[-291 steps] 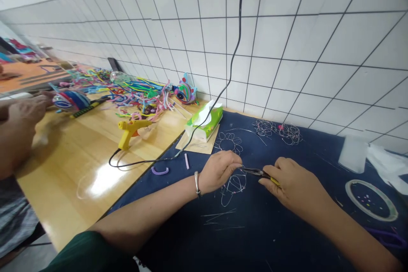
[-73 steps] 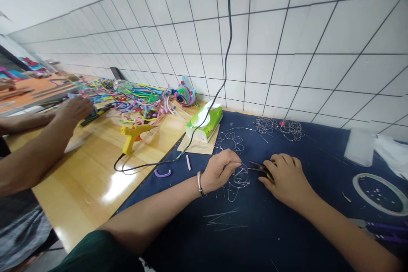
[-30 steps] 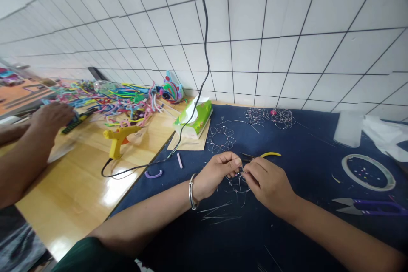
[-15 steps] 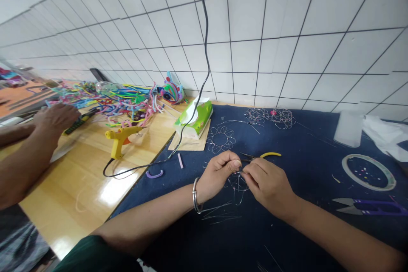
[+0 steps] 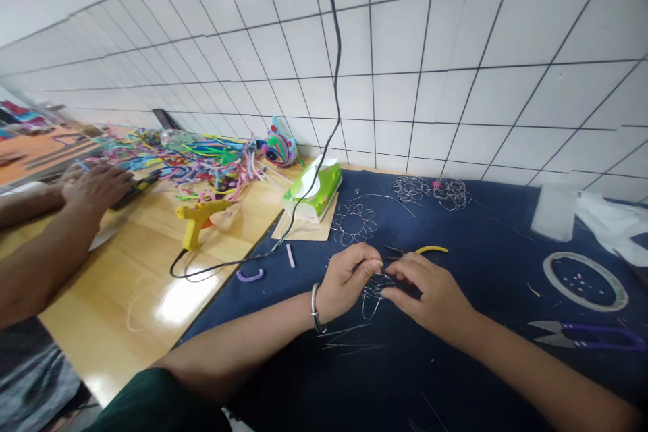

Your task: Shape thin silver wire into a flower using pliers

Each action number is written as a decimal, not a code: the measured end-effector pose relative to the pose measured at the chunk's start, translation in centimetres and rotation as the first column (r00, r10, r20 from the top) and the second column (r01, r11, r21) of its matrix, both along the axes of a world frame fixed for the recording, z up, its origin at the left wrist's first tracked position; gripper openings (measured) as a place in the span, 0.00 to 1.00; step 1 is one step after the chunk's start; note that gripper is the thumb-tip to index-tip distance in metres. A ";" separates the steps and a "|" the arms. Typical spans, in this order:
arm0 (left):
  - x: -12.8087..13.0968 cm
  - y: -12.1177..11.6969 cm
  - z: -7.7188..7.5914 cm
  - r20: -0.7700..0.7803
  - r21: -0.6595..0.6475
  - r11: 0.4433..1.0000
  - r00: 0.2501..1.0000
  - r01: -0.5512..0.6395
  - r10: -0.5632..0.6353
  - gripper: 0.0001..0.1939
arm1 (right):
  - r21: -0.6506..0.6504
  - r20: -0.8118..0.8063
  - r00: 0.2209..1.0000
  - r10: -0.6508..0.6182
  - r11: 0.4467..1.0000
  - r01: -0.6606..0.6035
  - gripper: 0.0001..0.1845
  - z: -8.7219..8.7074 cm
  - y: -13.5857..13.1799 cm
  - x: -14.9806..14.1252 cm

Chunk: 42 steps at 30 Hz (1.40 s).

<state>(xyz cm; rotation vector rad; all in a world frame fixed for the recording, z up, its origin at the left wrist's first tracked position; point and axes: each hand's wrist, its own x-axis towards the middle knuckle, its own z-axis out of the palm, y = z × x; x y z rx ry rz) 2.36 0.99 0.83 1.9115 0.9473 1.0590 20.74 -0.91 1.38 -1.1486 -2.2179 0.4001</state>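
My left hand (image 5: 349, 280) pinches a small looped wire flower (image 5: 372, 293) between thumb and forefinger, over the dark blue cloth. Thin silvery loops hang below the fingertips, and part of the wire is hidden behind them. Close on the right, my right hand (image 5: 430, 290) has its thumb and fingers apart around the wire's right side; nothing shows gripped in it. Just behind the hands lie pliers with a yellow handle (image 5: 432, 250), partly covered by the right hand. A larger flat wire flower (image 5: 353, 224) rests beyond the left hand.
A yellow glue gun (image 5: 195, 223) and a green tissue pack (image 5: 316, 190) lie to the left. Purple-handled snips (image 5: 590, 335) and a white ring (image 5: 549, 277) holding beads are right. Loose wires (image 5: 349, 337) lie in front. Another person's hands (image 5: 98, 185) are at far left.
My right thumb and fingers have spread from a pinch and let go of the wire. The wire flower has tilted slightly in my left hand. The view has shifted a little.
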 end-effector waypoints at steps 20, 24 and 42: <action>-1.6 1.7 0.3 -0.042 0.147 0.988 0.997 -0.052 0.059 0.10 | 0.243 0.568 0.793 -0.219 0.966 0.092 0.28 -3.3 1.4 4.6; -1.7 1.8 0.2 -0.065 0.155 0.987 0.996 -0.050 0.061 0.10 | 0.255 0.569 0.788 -0.236 0.961 0.104 0.18 -3.4 1.0 3.5; -1.5 2.3 -0.1 -0.205 0.301 0.952 0.979 0.053 0.011 0.08 | 0.134 0.215 0.976 -0.031 0.991 0.002 0.13 -1.2 0.2 3.4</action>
